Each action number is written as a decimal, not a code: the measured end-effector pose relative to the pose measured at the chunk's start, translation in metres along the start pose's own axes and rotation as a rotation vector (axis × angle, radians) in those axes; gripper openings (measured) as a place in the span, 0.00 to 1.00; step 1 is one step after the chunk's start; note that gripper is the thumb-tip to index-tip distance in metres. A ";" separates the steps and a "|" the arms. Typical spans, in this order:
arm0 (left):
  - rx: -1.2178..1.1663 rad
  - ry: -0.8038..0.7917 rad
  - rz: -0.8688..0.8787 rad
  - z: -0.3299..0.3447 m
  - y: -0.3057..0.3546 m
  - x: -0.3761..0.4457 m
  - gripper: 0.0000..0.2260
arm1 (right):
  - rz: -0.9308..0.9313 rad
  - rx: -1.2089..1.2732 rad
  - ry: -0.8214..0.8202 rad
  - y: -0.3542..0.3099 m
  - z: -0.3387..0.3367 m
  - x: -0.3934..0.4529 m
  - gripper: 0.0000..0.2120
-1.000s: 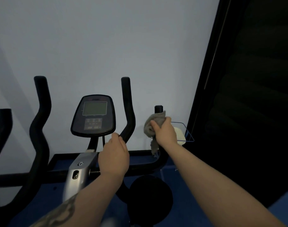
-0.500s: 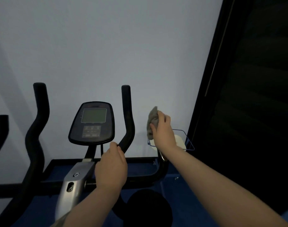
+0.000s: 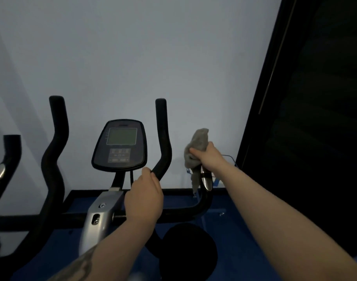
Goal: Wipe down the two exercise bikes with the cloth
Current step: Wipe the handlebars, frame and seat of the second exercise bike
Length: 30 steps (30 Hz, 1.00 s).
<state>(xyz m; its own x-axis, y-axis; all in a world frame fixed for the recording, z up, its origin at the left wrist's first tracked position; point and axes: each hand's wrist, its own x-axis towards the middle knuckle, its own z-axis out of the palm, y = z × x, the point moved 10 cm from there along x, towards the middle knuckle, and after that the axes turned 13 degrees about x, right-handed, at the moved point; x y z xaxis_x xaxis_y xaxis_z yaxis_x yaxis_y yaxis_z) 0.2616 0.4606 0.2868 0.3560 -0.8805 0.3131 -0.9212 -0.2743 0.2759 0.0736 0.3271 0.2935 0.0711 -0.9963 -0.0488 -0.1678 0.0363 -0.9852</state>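
Pale grey wall (image 3: 133, 57) is filling the background, with a dark panelled door or shutter (image 3: 315, 118) standing at the right and a blue floor (image 3: 230, 230) lying below. Centre frame, the black and silver exercise bike (image 3: 104, 211) is presenting its oval black console with a grey screen (image 3: 120, 145), flanked by two curved black upright handlebars. A second black handlebar end with a silver pulse plate (image 3: 3, 159), probably the other bike's, is showing at the far left edge. The right hand (image 3: 209, 158) is reaching forward with the arm extended, its fingers (image 3: 193, 152) curling around the crumpled grey cloth (image 3: 196, 148), which is being wrapped over the top of the outer right handle grip (image 3: 206, 179); a loose tail of cloth is hanging down beside the grip's silver sensor plate. The left hand (image 3: 143, 197) is resting lower and nearer, its fingers closing around the bend of the inner right upright handlebar (image 3: 163, 151), apparently steadying the frame. Judging from this arrangement, the step in hand is the wiping of the outer right grip on this bike. The next move is likely calling for a stroke down the grip and over the sensor plate, keeping the cloth bunched in the palm, before the uprights, console and remaining bike are being addressed. A blue-edged object on the floor behind the right wrist is too obscured to identify.
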 end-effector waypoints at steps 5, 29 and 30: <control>-0.110 0.043 -0.028 -0.003 -0.002 0.000 0.07 | -0.035 -0.083 0.094 0.037 -0.003 -0.047 0.15; -0.101 -0.015 -0.107 0.002 -0.011 -0.002 0.05 | -0.112 -0.510 0.097 0.002 0.002 -0.028 0.22; -0.099 -0.006 -0.114 0.002 -0.011 -0.003 0.06 | -0.060 -0.518 0.032 0.002 0.001 -0.019 0.22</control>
<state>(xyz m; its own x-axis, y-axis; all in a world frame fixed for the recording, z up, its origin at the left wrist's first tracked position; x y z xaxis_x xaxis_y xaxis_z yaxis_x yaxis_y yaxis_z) 0.2706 0.4655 0.2809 0.4565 -0.8482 0.2687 -0.8546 -0.3340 0.3975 0.0727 0.3457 0.2920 0.0667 -0.9976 0.0187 -0.6292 -0.0566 -0.7752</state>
